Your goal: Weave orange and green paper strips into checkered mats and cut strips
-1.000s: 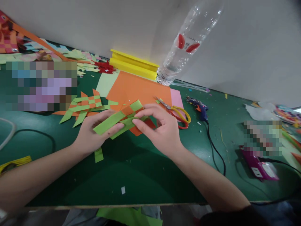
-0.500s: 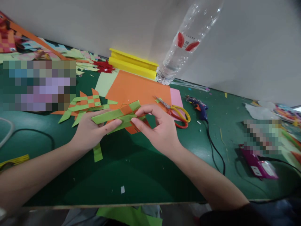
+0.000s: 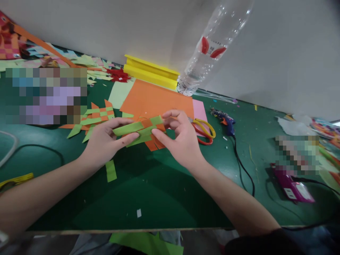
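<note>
Between my hands, above the green table, is a weave of green and orange paper strips (image 3: 146, 131). My left hand (image 3: 106, 140) is closed on its left end, thumb along the lower green strip. My right hand (image 3: 182, 138) pinches the right end, its thumb on the front and its fingers partly behind. Orange strip ends hang below the weave. Beyond my left hand lies a woven green and orange paper fish (image 3: 99, 115). A short green paper strip (image 3: 111, 171) rests below my left wrist.
Orange paper sheets (image 3: 159, 97) lie behind my hands. Scissors (image 3: 204, 129) are right of my right hand, with a corded glue gun (image 3: 224, 118) farther right. A plastic bottle (image 3: 204, 53) and folded yellow paper (image 3: 151, 72) stand by the wall. A purple power strip (image 3: 293, 187) is at the right.
The woven strips have shifted slightly right with my left hand. My right fingers have lifted a little and opened somewhat at the weave's upper right end; the thumb stays near its front.
</note>
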Motion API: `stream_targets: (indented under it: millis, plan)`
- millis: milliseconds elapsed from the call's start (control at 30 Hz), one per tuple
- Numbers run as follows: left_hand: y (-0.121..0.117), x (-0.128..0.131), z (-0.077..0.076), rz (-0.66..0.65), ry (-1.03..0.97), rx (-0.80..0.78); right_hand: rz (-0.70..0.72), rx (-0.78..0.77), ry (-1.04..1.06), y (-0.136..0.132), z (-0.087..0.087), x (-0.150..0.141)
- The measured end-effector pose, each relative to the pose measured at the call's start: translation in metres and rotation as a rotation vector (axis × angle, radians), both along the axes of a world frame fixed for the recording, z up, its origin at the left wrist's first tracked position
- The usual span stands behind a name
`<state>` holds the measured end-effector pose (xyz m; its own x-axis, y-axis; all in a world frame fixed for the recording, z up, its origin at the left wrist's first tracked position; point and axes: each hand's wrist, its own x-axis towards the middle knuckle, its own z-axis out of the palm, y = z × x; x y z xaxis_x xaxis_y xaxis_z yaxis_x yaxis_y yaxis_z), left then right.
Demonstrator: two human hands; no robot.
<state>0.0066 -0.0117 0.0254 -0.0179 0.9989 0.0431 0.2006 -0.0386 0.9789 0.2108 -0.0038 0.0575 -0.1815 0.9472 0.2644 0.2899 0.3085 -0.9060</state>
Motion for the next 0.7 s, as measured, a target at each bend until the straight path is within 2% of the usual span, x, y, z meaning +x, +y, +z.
stream_targets:
  millis: [300, 533, 600, 700]
  plan:
    - [0.0, 0.002, 0.007, -0.033, 0.154, -0.027, 0.096, -0.202, 0.022, 0.005, -0.005, 0.003]
    - [-0.001, 0.003, 0.012, -0.035, 0.268, -0.034, 0.158, -0.187, -0.053, 0.008, -0.005, 0.004]
    - [-0.001, 0.002, 0.011, -0.009, 0.259, -0.044, 0.148, -0.201, -0.054, 0.009, -0.005, 0.004]
    - [0.0, 0.001, 0.007, 0.009, 0.134, -0.045, 0.129, -0.234, 0.0, 0.009, -0.007, 0.005]
